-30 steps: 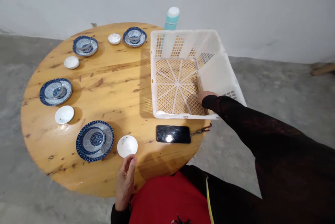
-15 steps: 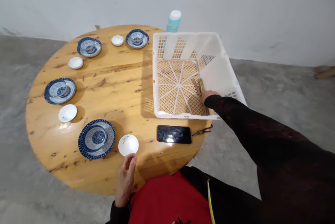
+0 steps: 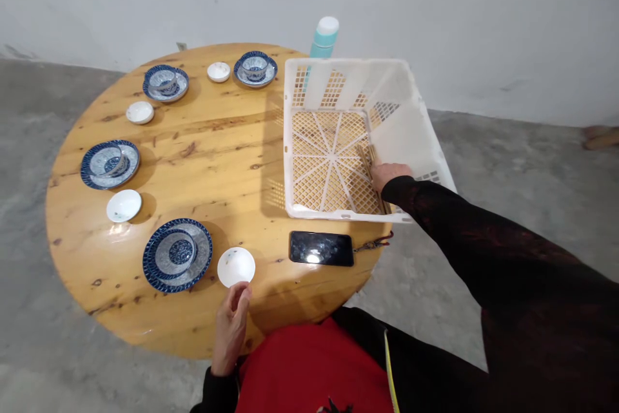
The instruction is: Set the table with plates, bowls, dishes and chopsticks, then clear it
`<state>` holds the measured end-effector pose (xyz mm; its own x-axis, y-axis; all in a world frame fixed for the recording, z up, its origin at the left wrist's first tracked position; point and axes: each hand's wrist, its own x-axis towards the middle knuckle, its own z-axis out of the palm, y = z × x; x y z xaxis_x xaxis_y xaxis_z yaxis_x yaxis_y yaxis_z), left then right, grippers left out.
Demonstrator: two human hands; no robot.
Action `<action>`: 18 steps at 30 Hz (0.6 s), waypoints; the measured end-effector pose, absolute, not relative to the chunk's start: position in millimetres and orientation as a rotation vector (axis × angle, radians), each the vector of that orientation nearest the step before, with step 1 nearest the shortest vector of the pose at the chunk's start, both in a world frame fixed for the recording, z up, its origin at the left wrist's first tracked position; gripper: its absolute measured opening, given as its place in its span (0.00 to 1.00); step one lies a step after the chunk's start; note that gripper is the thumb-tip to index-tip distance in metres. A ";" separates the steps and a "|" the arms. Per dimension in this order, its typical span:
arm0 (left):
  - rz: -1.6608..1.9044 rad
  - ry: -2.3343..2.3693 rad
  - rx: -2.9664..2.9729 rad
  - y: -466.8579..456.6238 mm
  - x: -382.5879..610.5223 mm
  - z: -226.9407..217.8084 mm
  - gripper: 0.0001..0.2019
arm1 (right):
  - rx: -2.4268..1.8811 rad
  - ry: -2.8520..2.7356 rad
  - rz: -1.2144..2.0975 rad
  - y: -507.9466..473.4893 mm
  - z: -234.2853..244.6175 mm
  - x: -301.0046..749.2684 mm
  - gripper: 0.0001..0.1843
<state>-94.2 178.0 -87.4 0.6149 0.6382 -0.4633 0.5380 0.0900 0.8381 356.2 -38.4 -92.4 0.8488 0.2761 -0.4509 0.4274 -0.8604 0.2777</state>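
Inside the white plastic basket point(image 3: 309, 214), my right hand point(image 3: 391, 173) is closed around thin wooden chopsticks point(image 3: 366, 158) lying along the right side of the floor; its fingertips are partly hidden. My left hand point(image 3: 232, 323) rests by the near table edge, fingers curled and thumb close to the forefinger, with nothing visible between them. Its fingertips reach the near rim of a small white bowl point(image 3: 236, 266); whether they touch it I cannot tell. Left of that bowl is a blue-patterned plate point(image 3: 203, 252) with a matching bowl point(image 3: 176, 255) on it.
Along the round wooden table point(image 3: 203, 162) stand several more blue-patterned plate-and-bowl sets and small white dishes point(image 3: 124, 205). A black phone point(image 3: 321, 249) and a keychain-like clip point(image 3: 373, 243) lie before the basket. Behind it stands a turquoise bottle point(image 3: 323, 39).
My right hand has shifted very slightly right within the basket, still at the chopsticks. My left hand stays by the white bowl, and the view has moved a little.
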 end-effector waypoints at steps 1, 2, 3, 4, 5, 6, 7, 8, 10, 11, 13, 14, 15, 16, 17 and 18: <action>0.098 1.018 1.557 178.3 -94.8 -87.9 0.26 | 2.639 0.565 -0.554 -37.5 -92.6 355.9 0.27; 0.098 1.021 1.549 178.7 -95.1 -88.2 0.26 | 2.617 0.605 -0.541 -36.7 -92.9 355.5 0.29; 0.098 1.024 1.540 179.0 -95.3 -88.5 0.26 | 2.592 0.643 -0.533 -36.1 -93.4 355.0 0.30; 0.099 1.030 1.533 179.2 -95.3 -88.6 0.26 | 2.569 0.674 -0.532 -35.8 -94.0 354.4 0.31; 0.098 1.035 1.527 179.5 -94.9 -88.6 0.26 | 2.551 0.691 -0.534 -35.8 -94.8 353.8 0.31; 0.098 1.043 1.525 179.7 -94.4 -88.4 0.26 | 2.541 0.695 -0.539 -36.0 -95.6 353.5 0.30; 0.097 1.051 1.526 179.9 -93.5 -88.2 0.26 | 2.541 0.690 -0.544 -36.5 -96.5 353.3 0.29; 0.096 1.056 1.530 180.1 -92.5 -87.8 0.26 | 2.541 0.687 -0.546 -37.1 -97.4 353.2 0.28; 0.086 1.057 1.546 180.4 -90.3 -87.0 0.25 | 2.546 0.679 -0.543 -38.6 -99.1 353.6 0.26; 0.081 1.052 1.554 180.6 -89.2 -86.7 0.25 | 2.550 0.674 -0.540 -39.2 -99.9 353.9 0.25; 0.078 1.042 1.568 181.1 -87.5 -86.6 0.24 | 2.558 0.663 -0.535 -40.0 -101.4 354.2 0.24; 0.078 1.039 1.572 181.3 -87.0 -86.9 0.24 | 2.563 0.658 -0.534 -40.1 -102.0 354.2 0.24; 0.079 1.037 1.574 181.6 -86.7 -87.3 0.24 | 2.567 0.653 -0.533 -40.0 -102.5 354.2 0.23; 0.079 1.038 1.575 181.9 -86.8 -87.9 0.24 | 2.570 0.649 -0.534 -39.8 -102.6 354.1 0.23; 0.076 1.041 1.574 182.2 -87.1 -88.6 0.25 | 2.573 0.646 -0.534 -39.4 -102.4 354.1 0.23; 0.073 1.045 1.572 182.4 -87.6 -89.5 0.26 | 2.576 0.644 -0.536 -39.1 -101.7 354.2 0.23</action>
